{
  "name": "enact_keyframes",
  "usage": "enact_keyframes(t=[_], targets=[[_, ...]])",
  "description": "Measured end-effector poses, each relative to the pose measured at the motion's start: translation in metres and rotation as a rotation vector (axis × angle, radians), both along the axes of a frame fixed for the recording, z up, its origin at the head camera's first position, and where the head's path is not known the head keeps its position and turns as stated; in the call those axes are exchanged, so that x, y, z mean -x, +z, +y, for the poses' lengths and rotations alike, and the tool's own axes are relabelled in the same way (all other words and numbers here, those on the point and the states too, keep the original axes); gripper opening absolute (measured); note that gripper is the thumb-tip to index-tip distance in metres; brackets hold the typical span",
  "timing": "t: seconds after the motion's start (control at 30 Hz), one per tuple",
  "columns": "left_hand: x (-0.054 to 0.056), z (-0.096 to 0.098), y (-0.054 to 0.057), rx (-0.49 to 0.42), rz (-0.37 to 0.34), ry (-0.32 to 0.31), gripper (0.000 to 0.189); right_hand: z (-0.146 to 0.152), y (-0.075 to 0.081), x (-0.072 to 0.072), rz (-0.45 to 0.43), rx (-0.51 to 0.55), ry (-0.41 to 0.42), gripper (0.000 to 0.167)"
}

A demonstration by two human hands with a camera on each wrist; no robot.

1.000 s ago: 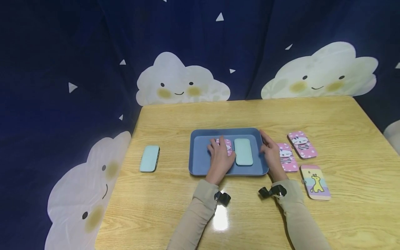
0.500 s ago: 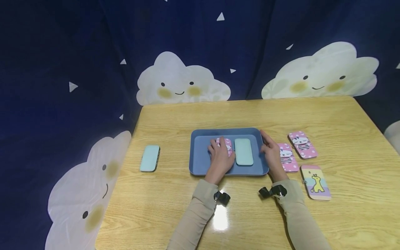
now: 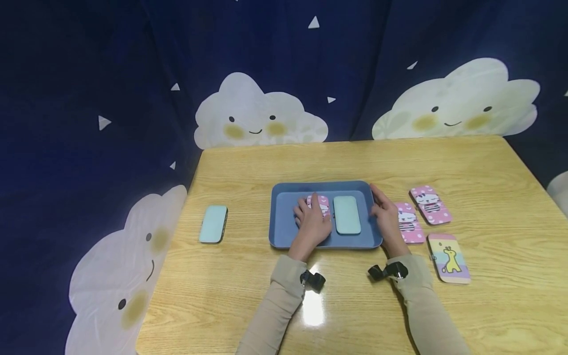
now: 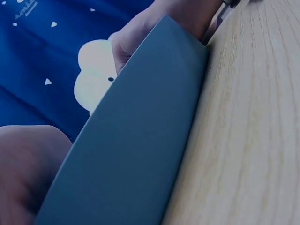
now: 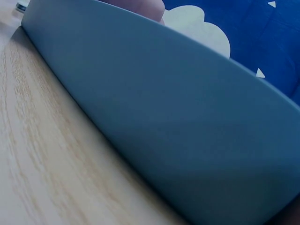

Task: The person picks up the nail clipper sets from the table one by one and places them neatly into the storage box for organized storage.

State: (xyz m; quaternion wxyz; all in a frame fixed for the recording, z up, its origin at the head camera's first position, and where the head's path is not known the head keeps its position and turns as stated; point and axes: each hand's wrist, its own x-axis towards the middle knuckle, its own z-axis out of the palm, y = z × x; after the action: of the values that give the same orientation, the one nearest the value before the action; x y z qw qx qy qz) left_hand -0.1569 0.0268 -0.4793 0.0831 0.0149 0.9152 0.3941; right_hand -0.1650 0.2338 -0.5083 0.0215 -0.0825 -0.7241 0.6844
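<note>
A shallow blue tray lies on the wooden table. In it, my left hand grips a pink case with a cartoon cat print, thumb at its right side and fingers over its top and left. The hand covers much of that case. Just right of it in the tray lies a plain mint-green case. My right hand holds the tray's right wall, thumb at the rim. Both wrist views are mostly filled by the tray's outer wall, which hides the cases.
Two more pink cat cases and a giraffe-print case lie right of the tray, one pink case partly behind the right hand. Another mint case is on the table at left. A dark blue cloud-print curtain hangs behind the table.
My left hand has shifted very slightly left, its thumb now a little farther from the mint case in the tray. The right hand stays at the tray's wall.
</note>
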Motion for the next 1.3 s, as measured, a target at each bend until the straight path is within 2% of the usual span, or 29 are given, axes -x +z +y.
enact_keyframes(t=[0.1, 0.3, 0.47, 0.9, 1.3], targets=[[0.0001, -0.0001, 0.0001, 0.009, 0.0, -0.006, 0.071, -0.0003, 0.0, -0.0005, 0.018, -0.011, 0.013, 0.077], [-0.0002, 0.0008, -0.0014, 0.103, -0.006, -0.052, 0.069, -0.0001, -0.0025, -0.0018, 0.094, -0.011, 0.052, 0.082], [-0.0013, 0.0022, -0.0024, 0.166, -0.015, -0.099, 0.068, 0.0004, -0.0043, -0.0018, 0.123, -0.005, 0.074, 0.09], [-0.0006, 0.0058, -0.006, 0.299, -0.007, -0.14, 0.068, 0.0001, -0.0022, 0.0004, 0.082, -0.022, 0.087, 0.095], [-0.0011, 0.0064, -0.0062, 0.295, 0.0, -0.137, 0.07, 0.0, -0.0038, 0.0024, 0.068, -0.039, 0.094, 0.095]])
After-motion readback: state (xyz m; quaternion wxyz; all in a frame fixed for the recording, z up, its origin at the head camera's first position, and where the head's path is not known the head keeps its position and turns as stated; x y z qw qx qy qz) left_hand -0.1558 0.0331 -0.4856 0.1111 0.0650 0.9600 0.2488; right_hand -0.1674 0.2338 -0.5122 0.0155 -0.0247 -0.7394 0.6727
